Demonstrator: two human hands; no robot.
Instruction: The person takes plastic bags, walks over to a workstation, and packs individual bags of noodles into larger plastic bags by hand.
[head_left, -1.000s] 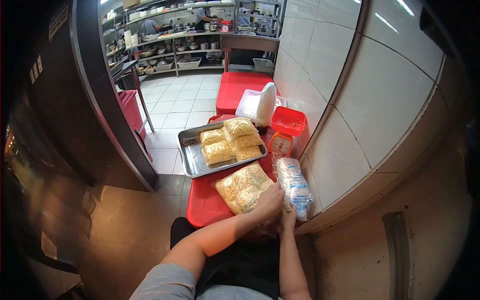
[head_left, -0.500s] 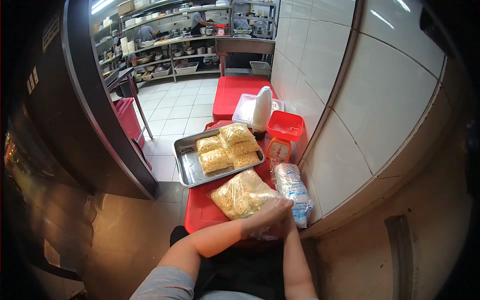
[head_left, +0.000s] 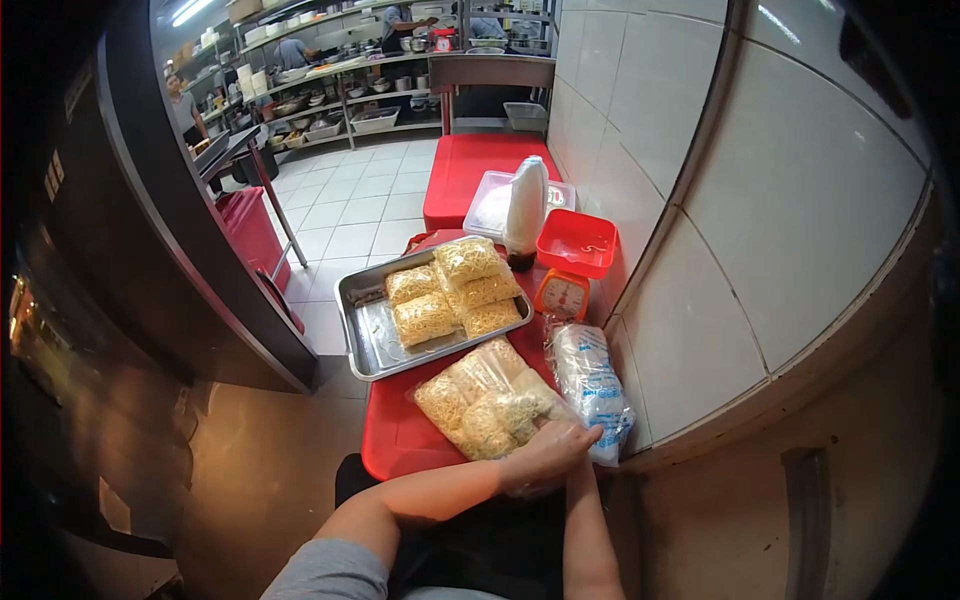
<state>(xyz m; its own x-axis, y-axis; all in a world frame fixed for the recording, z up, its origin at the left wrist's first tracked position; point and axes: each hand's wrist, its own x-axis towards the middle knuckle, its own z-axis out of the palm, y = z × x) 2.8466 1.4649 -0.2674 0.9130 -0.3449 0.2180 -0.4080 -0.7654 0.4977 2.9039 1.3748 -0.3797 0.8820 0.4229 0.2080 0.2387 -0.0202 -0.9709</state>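
Observation:
A large clear plastic bag of noodles point(head_left: 470, 400) lies on the red table top point(head_left: 388, 425) in front of me. My left hand point(head_left: 550, 452) is closed at the bag's near right corner, where the plastic is gathered. Pressed close against it, my right hand point(head_left: 582, 460) grips the same end of the bag; its fingers are mostly hidden behind the left hand. Just beyond is a metal tray point(head_left: 372, 335) holding several smaller packs of noodles point(head_left: 425, 318). To the right of my hands lies a pack of clear plastic bags with blue print point(head_left: 588, 380).
An orange dial scale point(head_left: 562, 295) carries a red square basin point(head_left: 578, 245) near the tiled wall point(head_left: 690, 300). Behind the tray stand a tall white plastic-wrapped item point(head_left: 526, 210) and a lidded container point(head_left: 487, 205). People work at kitchen shelves point(head_left: 350, 70) in the background.
Both hands have shifted slightly down and to the right at the bag's gathered end. The bag lies flatter, and its contents show more clearly. A person has appeared at the far left.

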